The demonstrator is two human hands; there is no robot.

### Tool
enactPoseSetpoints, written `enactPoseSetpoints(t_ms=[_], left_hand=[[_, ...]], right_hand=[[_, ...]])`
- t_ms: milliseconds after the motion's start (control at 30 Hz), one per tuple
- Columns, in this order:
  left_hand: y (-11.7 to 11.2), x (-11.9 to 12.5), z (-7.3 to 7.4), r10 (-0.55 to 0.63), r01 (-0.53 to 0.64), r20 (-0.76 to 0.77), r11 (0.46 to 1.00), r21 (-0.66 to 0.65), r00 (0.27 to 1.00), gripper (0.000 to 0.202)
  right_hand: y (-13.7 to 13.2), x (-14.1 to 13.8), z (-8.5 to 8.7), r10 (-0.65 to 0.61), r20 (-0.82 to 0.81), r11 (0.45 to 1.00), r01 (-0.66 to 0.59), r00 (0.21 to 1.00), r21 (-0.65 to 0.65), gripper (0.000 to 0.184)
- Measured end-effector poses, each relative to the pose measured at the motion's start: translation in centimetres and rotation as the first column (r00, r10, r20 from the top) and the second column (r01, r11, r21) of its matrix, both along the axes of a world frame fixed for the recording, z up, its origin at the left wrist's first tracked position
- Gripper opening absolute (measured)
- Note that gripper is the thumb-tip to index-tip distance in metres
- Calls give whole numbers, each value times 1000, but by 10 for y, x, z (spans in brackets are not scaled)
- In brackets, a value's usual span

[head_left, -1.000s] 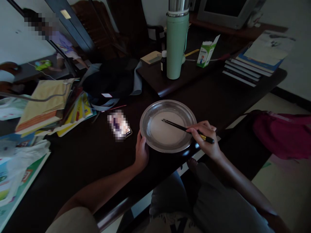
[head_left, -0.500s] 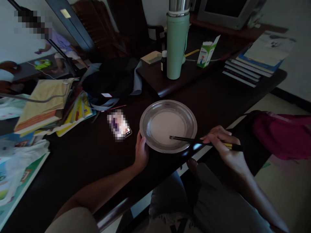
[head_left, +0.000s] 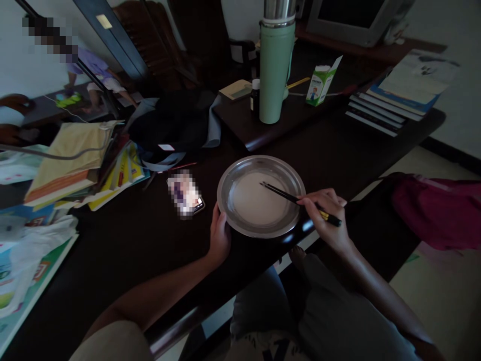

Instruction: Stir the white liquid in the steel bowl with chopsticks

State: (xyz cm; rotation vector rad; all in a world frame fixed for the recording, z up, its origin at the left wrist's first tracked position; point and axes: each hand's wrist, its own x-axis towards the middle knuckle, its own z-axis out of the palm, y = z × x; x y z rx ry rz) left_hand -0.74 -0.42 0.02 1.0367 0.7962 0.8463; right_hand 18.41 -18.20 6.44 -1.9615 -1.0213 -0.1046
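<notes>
A round metal bowl (head_left: 225,213) with a wide rim stands near the table's front edge. Inside it lies a pale, whitish liquid or batter (head_left: 255,200). My left hand (head_left: 220,233) grips the bowl's left front rim, thumb towards me and the other fingers partly hidden under the rim. Between the fingers of my right hand (head_left: 326,215) is a pair of black chopsticks (head_left: 285,194) with yellow marks near the back end. Their tips reach over the bowl's middle, at or in the pale contents; I cannot tell how deep.
Left of the bowl lies a lit phone (head_left: 186,194). Behind stand a green thermos (head_left: 276,75), a small dark bottle (head_left: 255,98) and a green-white carton (head_left: 321,85). Books (head_left: 398,100) are stacked at right, papers (head_left: 71,160) at left. A person (head_left: 90,70) sits in the far left background.
My right hand has moved left and slightly up, closer to the bowl. The chopstick tips have shifted from the contents' near side towards the middle. My left hand stays on the rim.
</notes>
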Motion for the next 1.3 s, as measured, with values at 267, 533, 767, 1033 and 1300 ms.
enactPoseSetpoints(t_ms=[267, 533, 767, 1033, 1300], left_hand=[[-1, 1, -1, -7, 7, 22, 1000, 1, 1000, 49], [1, -1, -2, -11, 11, -1, 1000, 5, 1000, 49], [-1, 0, 0, 0, 1, 14, 1000, -13, 1000, 49], [-1, 1, -1, 13, -13, 16, 1000, -10, 1000, 46], [0, 1, -1, 8, -7, 44, 1000, -29, 999, 50]], right_hand=[[-37, 3, 29, 60, -199, 998, -52, 978, 46, 26], [-7, -12, 6, 248, -154, 968, -252, 957, -7, 26], [8, -3, -7, 93, -13, 996, -93, 996, -7, 23], [-32, 5, 22, -39, -80, 997, 45, 996, 63, 25], [-33, -3, 23, 201, -237, 979, -193, 950, 59, 23]])
